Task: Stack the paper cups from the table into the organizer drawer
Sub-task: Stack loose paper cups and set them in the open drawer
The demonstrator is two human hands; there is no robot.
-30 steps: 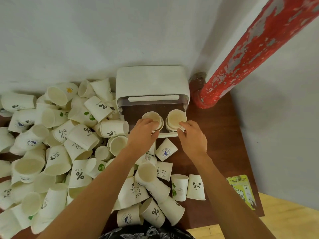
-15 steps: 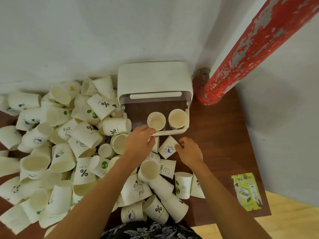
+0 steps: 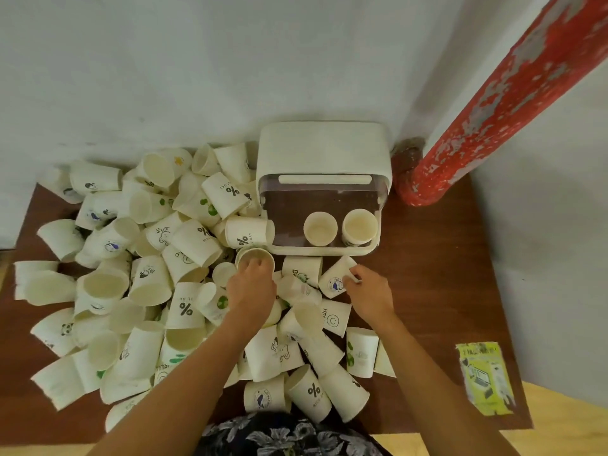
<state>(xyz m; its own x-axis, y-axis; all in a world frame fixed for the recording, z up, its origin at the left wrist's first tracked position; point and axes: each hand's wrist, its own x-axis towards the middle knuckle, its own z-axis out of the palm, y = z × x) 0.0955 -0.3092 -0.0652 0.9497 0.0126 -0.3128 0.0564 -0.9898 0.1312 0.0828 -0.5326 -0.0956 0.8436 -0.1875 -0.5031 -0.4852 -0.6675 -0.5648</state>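
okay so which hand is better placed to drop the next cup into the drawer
Left. The left hand already closes on an upright cup just outside the drawer, while the right hand only touches a tipped cup.

Right side of the worktop [image 3: 437, 284] is pretty much bare wood, only a yellow leaflet [image 3: 487, 378] lying flat near the front corner, so that's the easy lane. The drawer [image 3: 324, 250] is pulled open toward the person; two cup stacks [image 3: 340, 227] sit at its front right, and the left and back part of its floor is free. The red pipe [image 3: 493, 103] blocks the far right corner. Left of the drawer, a heap of loose cups [image 3: 148, 274] crowds right up against it and spills across the front of it.
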